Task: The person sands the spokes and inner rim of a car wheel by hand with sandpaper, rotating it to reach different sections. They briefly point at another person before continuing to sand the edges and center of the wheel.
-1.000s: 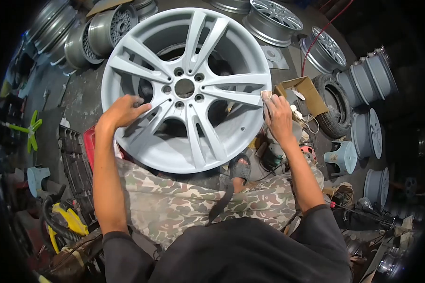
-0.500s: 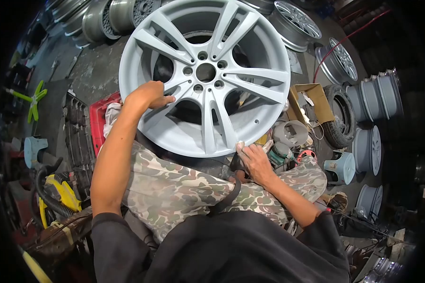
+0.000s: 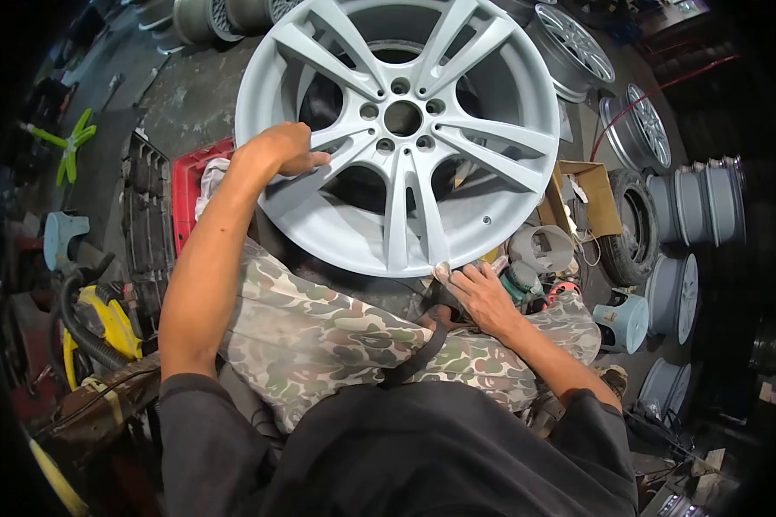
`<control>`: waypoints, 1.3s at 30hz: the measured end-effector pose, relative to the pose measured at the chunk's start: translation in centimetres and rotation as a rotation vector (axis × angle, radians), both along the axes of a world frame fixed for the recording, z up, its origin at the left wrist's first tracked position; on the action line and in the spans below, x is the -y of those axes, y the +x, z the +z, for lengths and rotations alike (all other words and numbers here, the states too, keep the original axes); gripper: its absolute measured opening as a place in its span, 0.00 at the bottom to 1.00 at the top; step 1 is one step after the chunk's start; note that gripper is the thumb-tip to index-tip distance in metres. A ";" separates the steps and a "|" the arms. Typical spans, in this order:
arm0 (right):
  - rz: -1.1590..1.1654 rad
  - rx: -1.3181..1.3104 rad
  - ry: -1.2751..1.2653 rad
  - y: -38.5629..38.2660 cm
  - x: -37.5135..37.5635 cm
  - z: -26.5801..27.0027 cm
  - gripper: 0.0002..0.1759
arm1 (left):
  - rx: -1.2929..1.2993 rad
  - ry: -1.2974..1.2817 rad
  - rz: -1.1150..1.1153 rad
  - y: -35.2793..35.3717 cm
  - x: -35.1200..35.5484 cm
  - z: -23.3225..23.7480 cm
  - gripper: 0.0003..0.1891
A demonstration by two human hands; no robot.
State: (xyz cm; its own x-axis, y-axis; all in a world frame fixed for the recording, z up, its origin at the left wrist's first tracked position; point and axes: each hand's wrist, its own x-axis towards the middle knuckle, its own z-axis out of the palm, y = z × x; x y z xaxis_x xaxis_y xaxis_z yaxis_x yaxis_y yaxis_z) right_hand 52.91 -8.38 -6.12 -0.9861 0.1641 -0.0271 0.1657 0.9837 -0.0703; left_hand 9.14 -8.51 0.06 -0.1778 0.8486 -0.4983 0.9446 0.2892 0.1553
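A large pale grey alloy wheel rim (image 3: 341, 246) with paired spokes faces up in front of my knees. My left hand (image 3: 286, 150) is wrapped round one of its left spokes, with a finger lying on the spoke's face. Down at the near edge, my right hand (image 3: 483, 297) touches the rim beside the end of a lower spoke. Its thumb and forefinger are pressed together, with a whitish patch at their tips. Whether that is dust or a small piece of something held, I cannot make out.
To the right are a cardboard box (image 3: 597, 196), a black tyre (image 3: 634, 226), a light blue stool (image 3: 622, 323) and several other rims. A red crate (image 3: 185, 194) and a black grille (image 3: 144, 207) lie left. A yellow-and-black tool (image 3: 108, 323) with a hose sits lower left.
The view has shifted, so the rim shows a little further right and higher. My left hand keeps its hold on the spoke, and my right hand stays at the near rim edge.
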 end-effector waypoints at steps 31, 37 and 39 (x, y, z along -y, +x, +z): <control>-0.342 -0.358 0.165 -12.1 -6.6 0.3 0.23 | -0.033 0.031 0.000 2.3 0.7 0.5 0.34; -0.213 -0.413 0.013 -14.0 -5.0 -1.8 0.20 | 0.020 0.282 -0.036 2.7 0.9 -1.2 0.30; -0.141 -0.251 -0.101 -11.0 -1.3 -2.4 0.27 | 0.041 0.348 -0.047 2.2 1.3 -2.3 0.29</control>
